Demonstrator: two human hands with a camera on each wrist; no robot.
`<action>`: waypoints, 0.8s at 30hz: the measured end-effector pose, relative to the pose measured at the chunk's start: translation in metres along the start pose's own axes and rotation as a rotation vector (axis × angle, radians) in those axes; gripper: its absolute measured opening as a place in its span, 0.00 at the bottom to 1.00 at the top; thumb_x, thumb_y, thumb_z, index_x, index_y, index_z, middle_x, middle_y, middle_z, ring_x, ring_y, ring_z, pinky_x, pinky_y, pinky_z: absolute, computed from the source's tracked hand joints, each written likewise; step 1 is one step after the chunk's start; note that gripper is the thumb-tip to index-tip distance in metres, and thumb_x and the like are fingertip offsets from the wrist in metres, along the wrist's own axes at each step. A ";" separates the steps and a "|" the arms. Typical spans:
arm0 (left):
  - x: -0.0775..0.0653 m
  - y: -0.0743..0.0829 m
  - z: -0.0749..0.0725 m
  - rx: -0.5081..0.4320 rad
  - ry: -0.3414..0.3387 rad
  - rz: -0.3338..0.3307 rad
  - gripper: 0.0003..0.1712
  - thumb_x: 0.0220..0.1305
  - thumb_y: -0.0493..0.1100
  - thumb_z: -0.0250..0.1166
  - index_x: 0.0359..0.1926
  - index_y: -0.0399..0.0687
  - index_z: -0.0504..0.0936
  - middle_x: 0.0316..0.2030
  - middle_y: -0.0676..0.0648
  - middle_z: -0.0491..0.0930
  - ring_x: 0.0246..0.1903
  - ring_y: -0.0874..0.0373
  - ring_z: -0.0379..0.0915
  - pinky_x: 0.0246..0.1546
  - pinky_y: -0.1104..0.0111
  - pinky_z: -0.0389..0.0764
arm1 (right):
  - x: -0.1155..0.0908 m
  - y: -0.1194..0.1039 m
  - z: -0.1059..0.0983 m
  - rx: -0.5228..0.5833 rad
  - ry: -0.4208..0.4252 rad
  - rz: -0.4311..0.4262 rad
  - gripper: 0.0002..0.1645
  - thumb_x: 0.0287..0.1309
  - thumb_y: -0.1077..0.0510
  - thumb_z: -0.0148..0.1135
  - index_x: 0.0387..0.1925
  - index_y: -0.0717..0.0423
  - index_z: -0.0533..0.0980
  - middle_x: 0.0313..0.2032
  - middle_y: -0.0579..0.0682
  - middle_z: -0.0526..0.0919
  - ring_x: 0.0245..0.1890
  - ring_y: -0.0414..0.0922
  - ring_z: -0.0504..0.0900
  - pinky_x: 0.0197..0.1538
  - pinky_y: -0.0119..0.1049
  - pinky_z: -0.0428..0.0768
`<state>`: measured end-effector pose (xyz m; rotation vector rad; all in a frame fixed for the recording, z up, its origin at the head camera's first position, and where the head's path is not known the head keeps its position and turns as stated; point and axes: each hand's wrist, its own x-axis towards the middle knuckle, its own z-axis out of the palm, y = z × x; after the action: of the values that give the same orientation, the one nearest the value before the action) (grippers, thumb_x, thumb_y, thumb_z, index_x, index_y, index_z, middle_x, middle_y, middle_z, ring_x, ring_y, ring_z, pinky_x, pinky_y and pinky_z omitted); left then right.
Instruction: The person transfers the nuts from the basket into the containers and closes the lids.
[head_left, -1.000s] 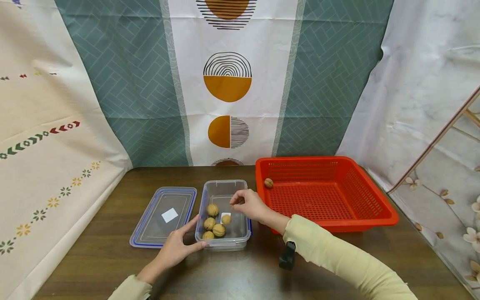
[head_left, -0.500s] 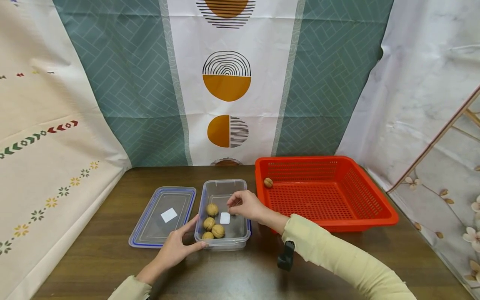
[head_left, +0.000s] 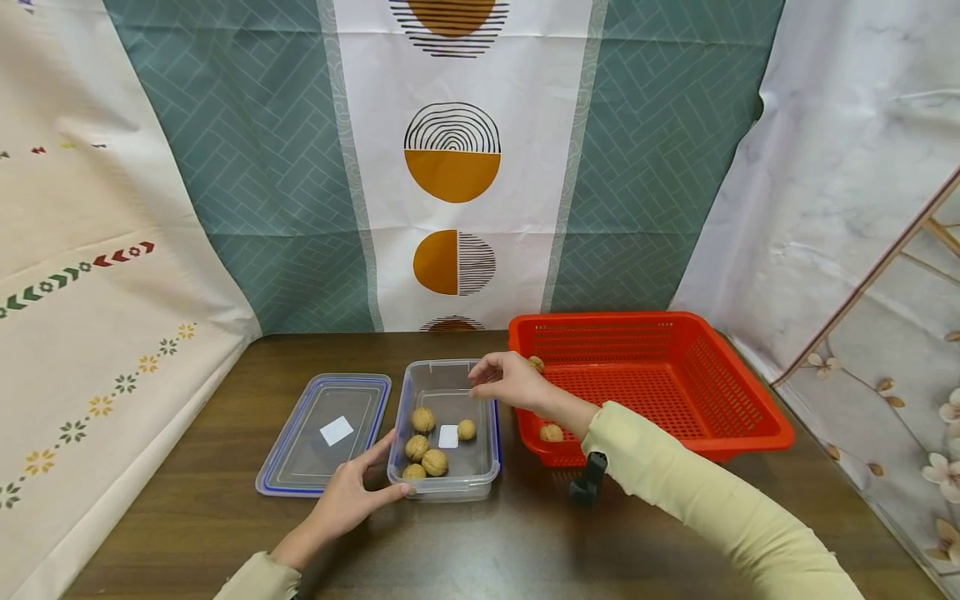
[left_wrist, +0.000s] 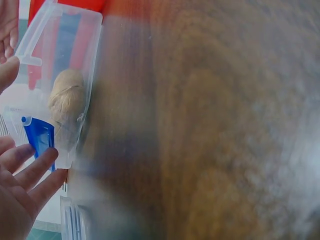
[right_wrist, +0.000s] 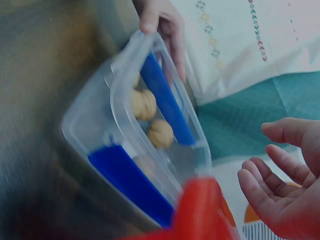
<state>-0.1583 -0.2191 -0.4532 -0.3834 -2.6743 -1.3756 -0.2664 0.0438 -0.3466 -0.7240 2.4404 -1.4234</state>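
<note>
Clear plastic: your box (head_left: 457, 487) stood near the middle of the worktop (head_left: 480, 550), with five walnuts (head_left: 434, 462) inside. Four clustered from about ten round to seven o'clock; a lone walnut (head_left: 467, 430) lay apart from them, at about two o'clock of the white patch (head_left: 447, 437) on the box floor. The red basket (head_left: 622, 400), between two and three o'clock from the box, contained two more: one just past nine o'clock in it, partly behind your hand, the other at about eight.

Your left grip (head_left: 348, 500) was wide, straight fingers against the box's nine o'clock side, thumb at its seven o'clock corner. Your right grip (head_left: 513, 382), at about two o'clock above the box, held no walnut; its fingers were loosely bent, thumb apart.

Progress, judged from the layout: partway. The five boxed walnuts looked like the done share. The basket pair looked like the remainder, and the lid (head_left: 296, 458), flat at nine o'clock, was not on.
</note>
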 end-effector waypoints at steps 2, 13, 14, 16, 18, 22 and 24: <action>0.000 0.000 0.000 0.000 -0.002 -0.005 0.44 0.48 0.51 0.70 0.65 0.46 0.62 0.57 0.39 0.70 0.50 0.47 0.73 0.47 0.55 0.74 | 0.002 0.002 -0.008 -0.005 0.003 -0.004 0.12 0.49 0.61 0.66 0.37 0.61 0.77 0.36 0.54 0.81 0.35 0.45 0.78 0.38 0.32 0.78; -0.001 0.000 0.000 -0.002 -0.005 -0.027 0.44 0.48 0.52 0.70 0.65 0.48 0.63 0.58 0.39 0.68 0.48 0.47 0.74 0.47 0.54 0.74 | 0.017 0.022 -0.050 -0.029 0.015 0.094 0.17 0.49 0.61 0.66 0.42 0.63 0.76 0.41 0.56 0.79 0.33 0.47 0.76 0.34 0.35 0.78; -0.001 0.000 0.000 -0.003 -0.007 -0.031 0.44 0.48 0.52 0.70 0.65 0.48 0.63 0.59 0.40 0.68 0.48 0.48 0.74 0.48 0.54 0.74 | 0.020 0.025 -0.054 -0.041 0.014 0.101 0.18 0.50 0.61 0.65 0.43 0.64 0.75 0.42 0.57 0.79 0.34 0.48 0.75 0.35 0.36 0.78; -0.001 0.000 0.000 -0.003 -0.010 -0.038 0.44 0.48 0.52 0.70 0.65 0.49 0.63 0.60 0.41 0.67 0.47 0.48 0.75 0.48 0.54 0.74 | 0.025 0.033 -0.062 -0.070 0.014 0.104 0.19 0.50 0.60 0.65 0.44 0.65 0.75 0.42 0.58 0.79 0.37 0.49 0.75 0.36 0.35 0.76; -0.001 0.000 0.000 -0.005 -0.013 -0.039 0.44 0.48 0.52 0.70 0.65 0.49 0.63 0.60 0.41 0.67 0.47 0.49 0.75 0.48 0.54 0.74 | 0.029 0.038 -0.070 -0.090 0.020 0.114 0.19 0.50 0.59 0.65 0.44 0.65 0.75 0.41 0.57 0.79 0.39 0.48 0.75 0.39 0.35 0.76; -0.001 0.000 0.000 -0.009 -0.012 -0.034 0.44 0.48 0.52 0.70 0.65 0.50 0.63 0.60 0.42 0.67 0.47 0.48 0.75 0.48 0.54 0.74 | 0.034 0.047 -0.083 -0.093 0.030 0.148 0.21 0.51 0.59 0.64 0.45 0.67 0.73 0.39 0.55 0.78 0.41 0.51 0.75 0.43 0.38 0.76; -0.001 0.000 0.000 -0.008 -0.010 -0.031 0.43 0.48 0.52 0.70 0.65 0.50 0.63 0.60 0.42 0.67 0.47 0.48 0.74 0.48 0.54 0.74 | 0.036 0.054 -0.088 -0.093 0.034 0.161 0.22 0.51 0.60 0.64 0.47 0.69 0.72 0.41 0.57 0.78 0.42 0.52 0.74 0.46 0.42 0.75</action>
<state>-0.1578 -0.2194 -0.4531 -0.3524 -2.6945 -1.3975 -0.3506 0.1133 -0.3471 -0.5117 2.5405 -1.2799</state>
